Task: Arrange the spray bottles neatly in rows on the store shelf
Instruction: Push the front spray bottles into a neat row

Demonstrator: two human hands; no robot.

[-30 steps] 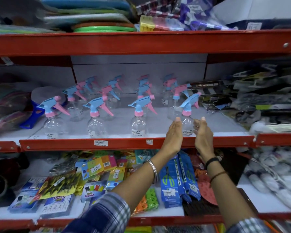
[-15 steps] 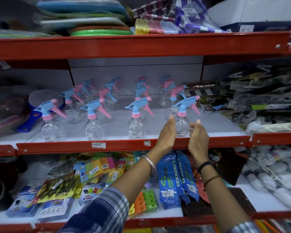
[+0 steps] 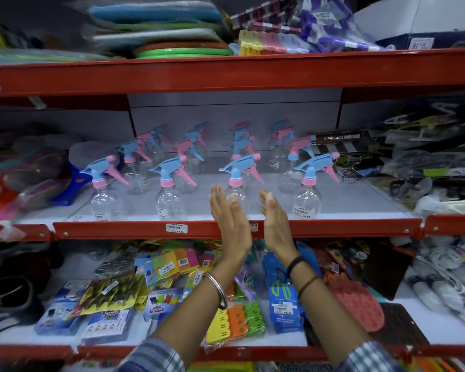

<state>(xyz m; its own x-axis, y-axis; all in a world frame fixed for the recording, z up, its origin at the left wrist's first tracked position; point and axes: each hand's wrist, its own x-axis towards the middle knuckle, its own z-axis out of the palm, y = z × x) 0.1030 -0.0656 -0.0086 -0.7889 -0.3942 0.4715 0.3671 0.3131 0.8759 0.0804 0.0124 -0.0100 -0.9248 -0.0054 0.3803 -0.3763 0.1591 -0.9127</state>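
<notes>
Clear spray bottles with blue and pink trigger heads stand in rows on the white middle shelf [image 3: 360,208]. Several stand along the front edge. My left hand [image 3: 230,218] and my right hand [image 3: 275,220] are raised with flat open palms on either side of the third front bottle [image 3: 236,183]; I cannot tell whether they touch it. The rightmost front bottle [image 3: 308,194] stands free to the right of my right hand. More bottles [image 3: 188,149] line up behind, toward the grey back panel.
A red rail [image 3: 333,228] with a price label edges the shelf. Packaged goods crowd the right end [image 3: 427,167], and a blue plastic item [image 3: 70,186] lies at the left. Packets and clothes pegs [image 3: 236,323] fill the shelf below.
Both hands have left the rightmost front bottle and shifted left to flank the third front bottle. The view has swung slightly.
</notes>
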